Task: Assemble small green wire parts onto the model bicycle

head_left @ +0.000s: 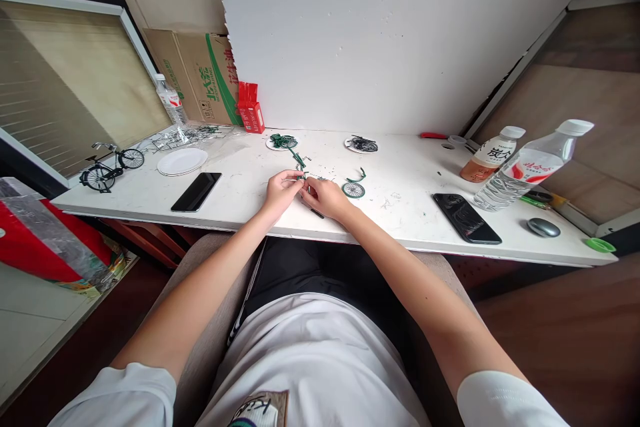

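Note:
My left hand (pixel 281 191) and my right hand (pixel 326 199) meet above the table's front half, fingers closed in a pinch. Whatever small part sits between the fingertips is mostly hidden. Just beyond them lie green model bicycle parts (pixel 298 159), close to my left fingertips. A thin dark rod (pixel 317 213) lies under my right hand. To the right of that hand rests a green-rimmed toy wheel (pixel 353 190) with a curved green mudguard piece (pixel 357 177) beside it. Farther back are a plate of green parts (pixel 283 141) and a plate of black parts (pixel 361 144).
At left stand a black model bicycle (pixel 111 167), stacked white plates (pixel 182 161), a phone (pixel 197 192) and a water bottle (pixel 171 101). A red box (pixel 251 108) is behind. On the right are another phone (pixel 466 217), two bottles (pixel 533 165) and a mouse (pixel 543 227).

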`<state>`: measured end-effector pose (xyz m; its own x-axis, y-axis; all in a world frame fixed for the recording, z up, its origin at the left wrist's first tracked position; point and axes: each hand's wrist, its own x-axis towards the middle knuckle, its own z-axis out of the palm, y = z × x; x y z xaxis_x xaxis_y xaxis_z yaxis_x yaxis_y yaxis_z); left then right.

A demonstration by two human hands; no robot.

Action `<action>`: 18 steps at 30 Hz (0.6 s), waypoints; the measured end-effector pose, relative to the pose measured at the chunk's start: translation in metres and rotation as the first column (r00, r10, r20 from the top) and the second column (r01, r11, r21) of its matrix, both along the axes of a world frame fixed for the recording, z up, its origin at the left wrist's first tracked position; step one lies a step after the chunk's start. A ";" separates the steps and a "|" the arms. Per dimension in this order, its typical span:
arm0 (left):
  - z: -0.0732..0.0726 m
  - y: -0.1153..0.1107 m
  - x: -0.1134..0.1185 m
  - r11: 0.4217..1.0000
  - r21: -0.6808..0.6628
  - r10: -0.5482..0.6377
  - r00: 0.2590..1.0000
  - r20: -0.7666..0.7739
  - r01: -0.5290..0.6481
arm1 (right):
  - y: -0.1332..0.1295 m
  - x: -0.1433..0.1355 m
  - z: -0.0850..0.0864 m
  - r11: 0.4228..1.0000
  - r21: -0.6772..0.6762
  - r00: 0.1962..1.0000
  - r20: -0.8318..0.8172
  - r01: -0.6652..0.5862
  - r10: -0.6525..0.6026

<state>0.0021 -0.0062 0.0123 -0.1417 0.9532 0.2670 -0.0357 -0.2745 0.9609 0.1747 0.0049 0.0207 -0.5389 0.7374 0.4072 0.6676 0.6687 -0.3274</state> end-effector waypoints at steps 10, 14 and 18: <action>0.000 0.000 0.000 1.000 -0.001 0.007 1.000 -0.021 -0.007 | 0.001 0.000 -0.002 1.000 0.004 1.000 0.005 0.004 -0.004; 0.000 -0.001 0.000 1.000 -0.004 0.002 1.000 -0.012 -0.002 | 0.002 0.000 -0.003 1.000 0.002 1.000 0.003 0.003 -0.003; 0.000 0.000 0.000 1.000 -0.003 0.009 1.000 -0.027 -0.009 | 0.002 0.000 -0.003 1.000 -0.001 1.000 0.004 0.008 -0.008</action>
<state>0.0023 -0.0065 0.0128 -0.1436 0.9527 0.2678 -0.0074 -0.2717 0.9624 0.1743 0.0073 0.0177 -0.5344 0.7422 0.4044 0.6746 0.6628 -0.3251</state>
